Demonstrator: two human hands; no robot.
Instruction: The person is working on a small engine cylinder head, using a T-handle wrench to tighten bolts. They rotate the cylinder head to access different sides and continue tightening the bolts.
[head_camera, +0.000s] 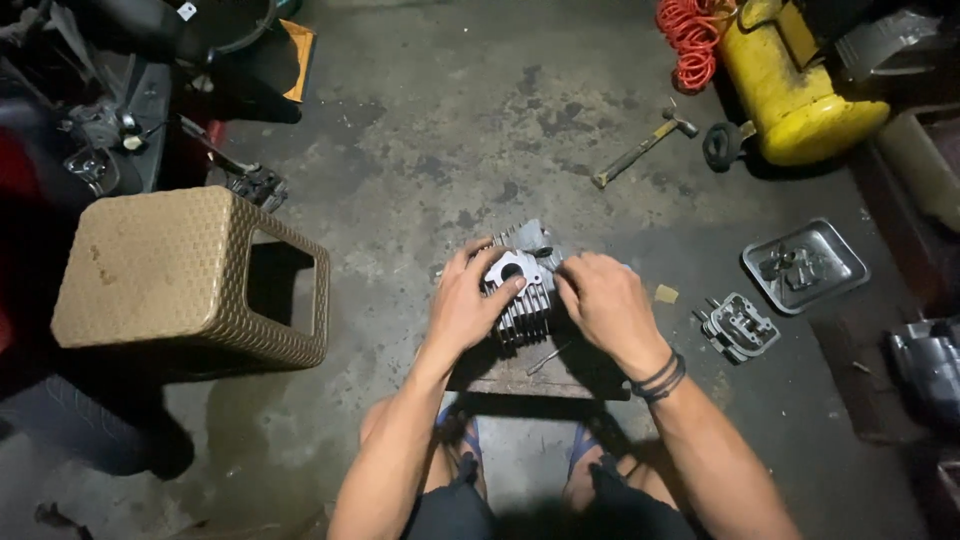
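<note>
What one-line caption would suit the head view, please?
Both hands, left hand and right hand, grip a finned engine cylinder.

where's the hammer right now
In the head view the hammer lies on the concrete floor at upper right, beyond the right hand, just left of the yellow tank and below the orange coiled hose.

At the centre of the frame, the left hand (468, 300) grips a finned metal engine cylinder (525, 285) that rests on a wooden block (520, 378), while the right hand (605, 300) touches its top edge. A woven brown stool (160, 270) stands at left. A hammer (645, 147), a yellow tank (795, 85) and a metal tray (805, 265) lie toward the upper right.
</note>
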